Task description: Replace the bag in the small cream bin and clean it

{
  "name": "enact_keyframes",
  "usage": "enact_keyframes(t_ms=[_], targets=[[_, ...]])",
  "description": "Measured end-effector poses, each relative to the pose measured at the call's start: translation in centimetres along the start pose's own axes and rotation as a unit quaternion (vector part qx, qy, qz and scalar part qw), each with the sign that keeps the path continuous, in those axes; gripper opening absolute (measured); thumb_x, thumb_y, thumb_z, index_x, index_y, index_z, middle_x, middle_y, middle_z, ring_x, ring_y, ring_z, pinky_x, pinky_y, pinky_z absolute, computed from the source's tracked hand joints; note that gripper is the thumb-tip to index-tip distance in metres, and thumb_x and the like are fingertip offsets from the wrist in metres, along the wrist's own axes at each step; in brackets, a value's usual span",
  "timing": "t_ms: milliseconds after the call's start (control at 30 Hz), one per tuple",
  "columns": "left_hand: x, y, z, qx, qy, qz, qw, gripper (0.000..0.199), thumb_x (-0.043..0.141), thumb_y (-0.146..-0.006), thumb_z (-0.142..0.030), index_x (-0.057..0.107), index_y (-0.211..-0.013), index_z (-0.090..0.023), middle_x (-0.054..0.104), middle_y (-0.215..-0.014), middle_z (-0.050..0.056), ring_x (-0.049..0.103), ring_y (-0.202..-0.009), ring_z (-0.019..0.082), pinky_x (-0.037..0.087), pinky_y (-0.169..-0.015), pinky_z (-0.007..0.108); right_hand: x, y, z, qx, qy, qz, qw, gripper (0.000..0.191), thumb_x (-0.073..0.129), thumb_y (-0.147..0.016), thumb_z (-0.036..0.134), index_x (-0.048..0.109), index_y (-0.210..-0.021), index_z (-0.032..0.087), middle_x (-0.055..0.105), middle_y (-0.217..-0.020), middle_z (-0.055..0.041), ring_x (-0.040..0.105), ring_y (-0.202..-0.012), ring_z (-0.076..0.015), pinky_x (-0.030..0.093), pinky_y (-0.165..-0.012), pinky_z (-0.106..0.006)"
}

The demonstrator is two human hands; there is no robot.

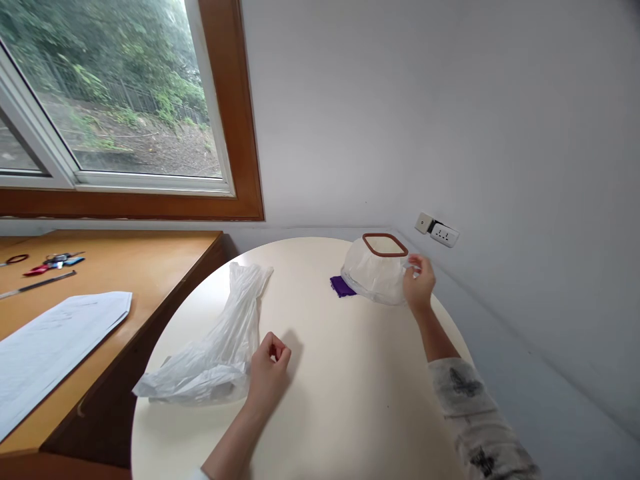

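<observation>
A container with a brown square rim (385,254) stands at the back right of the cream table (345,360), with a translucent white plastic bag (373,275) around it. My right hand (420,280) is closed at the right side of this bag, its fingers pinching the plastic. A purple cloth (342,287) lies just left of the container, partly hidden by it. Another white plastic bag (220,347) lies crumpled on the left of the table. Right beside it is my left hand (273,357), fingers curled closed with nothing visible in them.
A wooden desk (165,267) at the left holds white paper sheets (65,333), a dark pen-like stick (45,283), keys (60,260) and scissor handles (17,259). Wall sockets (444,234) are behind the table's right edge; a window is at upper left.
</observation>
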State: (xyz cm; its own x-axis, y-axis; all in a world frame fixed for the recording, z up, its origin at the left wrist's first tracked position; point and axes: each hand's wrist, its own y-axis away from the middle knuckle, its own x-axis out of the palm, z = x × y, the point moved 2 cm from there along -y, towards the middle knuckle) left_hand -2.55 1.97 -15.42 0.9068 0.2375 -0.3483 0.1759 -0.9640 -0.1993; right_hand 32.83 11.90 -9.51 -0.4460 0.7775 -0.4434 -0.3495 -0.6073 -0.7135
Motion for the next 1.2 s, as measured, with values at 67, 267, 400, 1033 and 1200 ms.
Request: enact_keyframes(t_ms=[67,267,400,1033,1200], targets=[[0.0,0.0,-0.1,-0.001,0.006,0.001,1.0,0.016,0.047,-0.066,-0.018,0.034,-0.057,-0.021,0.035,-0.053,-0.006,0.034,-0.051,0.011,0.028,-0.049,0.021,1.8,2.4,2.4,-0.049,0.006,0.073,0.996,0.036,0.028,-0.08,0.013,0.052,-0.106,0.011,0.057,-0.102,-0.0135,0.052,-0.098,-0.0198,0.04,-0.087,-0.035],[-0.2,-0.1,0.1,0.01,-0.003,-0.015,1.0,0.014,0.047,-0.065,-0.018,0.036,-0.057,-0.02,0.037,-0.053,-0.006,0.035,-0.051,0.01,0.029,-0.05,0.022,8.4,8.3,6.2,-0.111,0.061,0.256,0.958,0.037,0.039,-0.078,0.009,0.055,-0.111,0.016,0.061,-0.106,-0.0115,0.053,-0.099,-0.0216,0.037,-0.086,-0.034],[-0.4,0.0,0.1,0.016,-0.003,-0.022,1.0,0.014,0.047,-0.066,-0.018,0.036,-0.057,-0.02,0.037,-0.054,-0.005,0.035,-0.052,0.011,0.029,-0.05,0.022,10.7,9.4,6.1,-0.086,0.118,0.287,0.947,0.038,0.041,-0.081,0.01,0.05,-0.117,0.009,0.059,-0.103,-0.0173,0.051,-0.1,-0.0259,0.033,-0.088,-0.039],[0.3,0.1,0.3,0.032,-0.056,0.001,0.998,0.014,0.044,-0.071,-0.016,0.035,-0.061,-0.021,0.037,-0.056,-0.005,0.038,-0.054,0.011,0.032,-0.051,0.022,4.4,5.5,7.2,-0.087,0.101,0.141,0.981,0.04,0.038,-0.082,0.012,0.052,-0.119,0.017,0.047,-0.122,-0.0127,0.038,-0.116,-0.0248,0.028,-0.097,-0.041],[4.6,0.2,-0.6,0.174,-0.126,0.089,0.973,0.019,0.042,-0.075,-0.015,0.052,-0.091,-0.019,0.058,-0.094,0.006,0.054,-0.088,0.017,0.046,-0.078,0.03,2.5,-3.2,1.4,0.049,0.171,0.16,0.971,0.055,0.039,-0.076,0.006,0.044,-0.128,0.025,0.021,-0.142,-0.011,0.013,-0.132,-0.0329,0.024,-0.098,-0.052]])
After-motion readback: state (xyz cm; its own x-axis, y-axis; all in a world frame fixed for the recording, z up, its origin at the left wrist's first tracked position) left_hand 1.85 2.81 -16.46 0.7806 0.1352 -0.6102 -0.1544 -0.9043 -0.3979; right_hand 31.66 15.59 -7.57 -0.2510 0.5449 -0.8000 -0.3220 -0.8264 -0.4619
